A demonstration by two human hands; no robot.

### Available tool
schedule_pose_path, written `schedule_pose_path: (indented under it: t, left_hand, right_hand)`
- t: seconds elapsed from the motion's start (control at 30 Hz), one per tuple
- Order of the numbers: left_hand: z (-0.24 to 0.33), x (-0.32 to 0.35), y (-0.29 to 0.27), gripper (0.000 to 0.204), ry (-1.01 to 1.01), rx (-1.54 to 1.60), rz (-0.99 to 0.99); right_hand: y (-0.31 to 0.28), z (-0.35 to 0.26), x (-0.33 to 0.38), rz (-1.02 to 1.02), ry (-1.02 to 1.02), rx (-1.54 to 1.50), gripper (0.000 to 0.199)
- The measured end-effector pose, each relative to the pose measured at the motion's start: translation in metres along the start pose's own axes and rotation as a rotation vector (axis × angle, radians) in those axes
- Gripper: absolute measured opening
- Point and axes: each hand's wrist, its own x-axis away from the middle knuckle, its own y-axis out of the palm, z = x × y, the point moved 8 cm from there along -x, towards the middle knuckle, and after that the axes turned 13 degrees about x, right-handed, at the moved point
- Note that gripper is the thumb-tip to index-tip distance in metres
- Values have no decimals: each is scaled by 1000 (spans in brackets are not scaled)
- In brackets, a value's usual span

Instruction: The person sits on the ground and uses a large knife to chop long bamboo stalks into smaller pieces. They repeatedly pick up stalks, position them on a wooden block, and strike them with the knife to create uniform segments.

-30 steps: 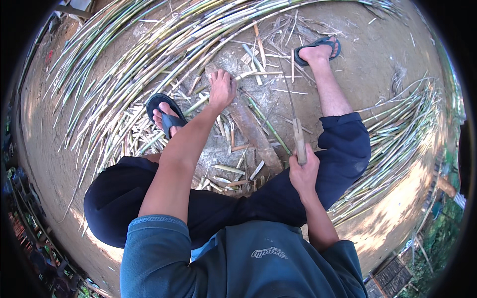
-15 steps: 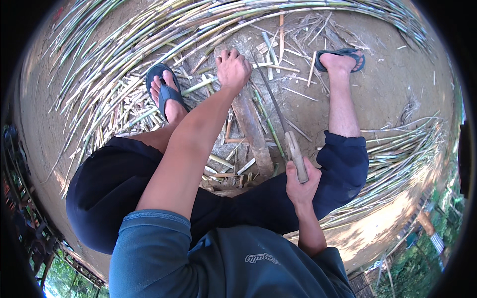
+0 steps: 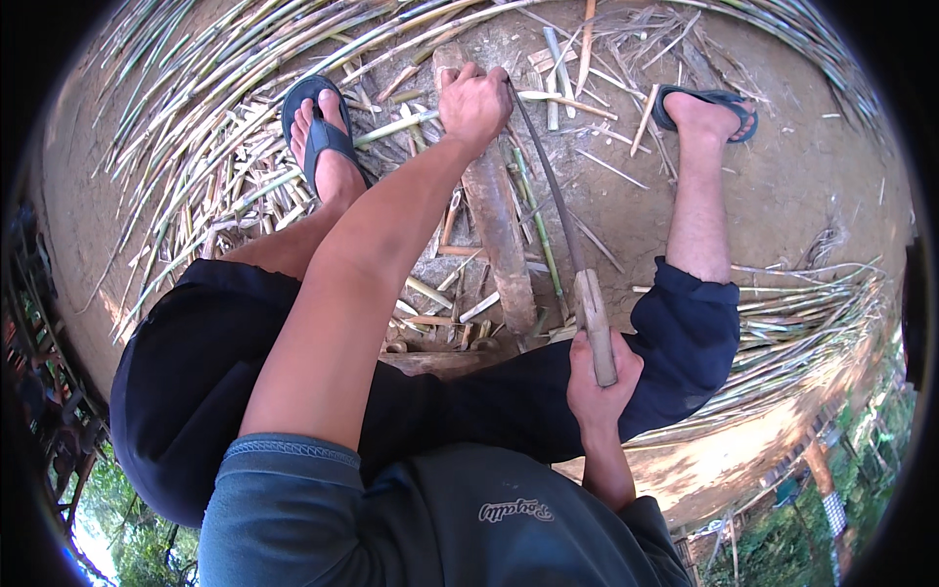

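Note:
My left hand [image 3: 476, 106] is closed round a pale green cane stalk [image 3: 396, 125], pressing it on the far part of a worn wooden beam [image 3: 501, 235]. The stalk's other end [image 3: 567, 102] sticks out to the right of the fist. My right hand [image 3: 602, 374] grips the wooden handle of a long-bladed tool [image 3: 559, 201], close to my right thigh. Its thin dark blade runs forward to the stalk, right beside my left hand. The blade is seen nearly edge-on, so whether it is a saw or a knife I cannot tell.
Short cut cane pieces [image 3: 249, 186] lie heaped by my sandalled left foot [image 3: 328, 147]. Long stalks [image 3: 284, 59] spread across the far left, and another bundle [image 3: 797, 333] lies right of my knee. Offcuts and dry husks [image 3: 646, 49] litter the ground near my right foot [image 3: 706, 115].
The tool has been drawn back toward me by my right hand. My left hand keeps its hold on the stalk. The whole view has shifted slightly.

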Motion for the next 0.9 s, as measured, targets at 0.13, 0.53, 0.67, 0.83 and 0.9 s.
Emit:
schedule_pose_path:
  t: [0.13, 0.53, 0.67, 0.83, 0.9]
  left_hand:
    - [-5, 0, 2, 18, -72, -29, -18]
    - [-8, 3, 1, 18, -38, 74, 82]
    - [-12, 3, -1, 16, -48, 79, 56]
    - [-7, 1, -1, 15, -78, 79, 25]
    - [-8, 4, -8, 15, -106, 69, 46]
  right_hand:
    - [4, -6, 0, 4, 13, -6, 24]
    - [0, -17, 11, -32, 48, 20, 20]
    - [9, -13, 8, -10, 33, 37, 18]
    - [32, -23, -16, 6, -44, 102, 11]
    - [15, -23, 15, -11, -24, 90, 11]
